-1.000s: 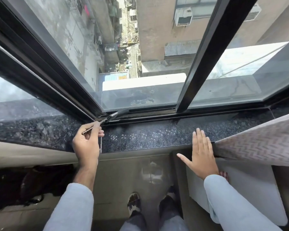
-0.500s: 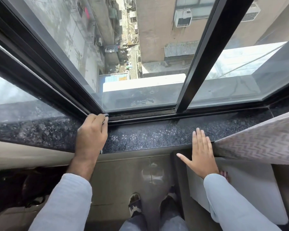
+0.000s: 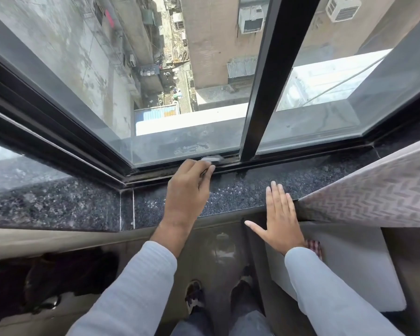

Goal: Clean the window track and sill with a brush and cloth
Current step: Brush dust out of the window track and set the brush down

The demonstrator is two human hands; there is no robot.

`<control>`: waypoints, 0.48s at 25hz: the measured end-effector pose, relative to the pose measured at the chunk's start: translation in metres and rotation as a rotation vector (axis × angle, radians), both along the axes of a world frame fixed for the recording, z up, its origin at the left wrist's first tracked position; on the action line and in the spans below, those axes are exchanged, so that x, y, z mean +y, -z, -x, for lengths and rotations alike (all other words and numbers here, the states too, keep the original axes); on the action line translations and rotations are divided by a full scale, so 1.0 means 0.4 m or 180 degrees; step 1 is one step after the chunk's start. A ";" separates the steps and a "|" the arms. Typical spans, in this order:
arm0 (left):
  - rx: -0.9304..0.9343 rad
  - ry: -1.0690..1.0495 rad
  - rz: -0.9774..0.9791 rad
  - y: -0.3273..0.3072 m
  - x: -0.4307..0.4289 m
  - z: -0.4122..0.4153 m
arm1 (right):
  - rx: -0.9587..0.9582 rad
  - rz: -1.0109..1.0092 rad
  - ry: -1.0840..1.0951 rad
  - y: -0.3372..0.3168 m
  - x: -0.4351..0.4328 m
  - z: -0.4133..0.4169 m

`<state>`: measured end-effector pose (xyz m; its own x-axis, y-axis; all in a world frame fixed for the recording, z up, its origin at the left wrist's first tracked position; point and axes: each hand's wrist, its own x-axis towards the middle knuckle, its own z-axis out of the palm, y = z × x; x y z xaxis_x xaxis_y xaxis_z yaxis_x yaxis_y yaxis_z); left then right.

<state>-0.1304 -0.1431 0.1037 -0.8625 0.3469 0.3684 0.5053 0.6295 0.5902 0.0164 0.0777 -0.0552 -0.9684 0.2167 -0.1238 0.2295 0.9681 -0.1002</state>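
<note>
Sweeping rightward from the corner, your left hand [image 3: 188, 187] is pinching the brush [image 3: 211, 159] in its fingers along the window track [image 3: 230, 163]; your right hand [image 3: 280, 215], fingers together, is bracing flat on the granite sill [image 3: 228, 197].

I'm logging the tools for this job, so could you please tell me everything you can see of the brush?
Only the tip of the brush shows: a pale, motion-blurred head lying along the dark window track, just left of the black upright frame bar. A thin dark bit of handle emerges from the left hand, which pinches it and hides the rest. Bristles and material cannot be made out.
</note>
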 end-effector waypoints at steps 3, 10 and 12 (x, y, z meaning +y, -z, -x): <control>-0.0406 -0.0533 -0.1171 -0.008 0.007 -0.026 | -0.0044 -0.0005 -0.0009 -0.002 0.002 -0.001; -0.1491 -0.0491 -0.2497 0.016 -0.052 -0.110 | -0.0079 0.0012 -0.0042 -0.005 0.004 0.002; -0.1753 -0.0162 -0.2232 0.039 -0.001 -0.116 | -0.0066 -0.0035 -0.0076 0.000 0.017 -0.008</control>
<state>-0.0839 -0.1434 0.0880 -0.9880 0.1539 0.0105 0.0179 0.0464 0.9988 0.0194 0.0844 -0.0552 -0.9705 0.1949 -0.1417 0.2081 0.9744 -0.0849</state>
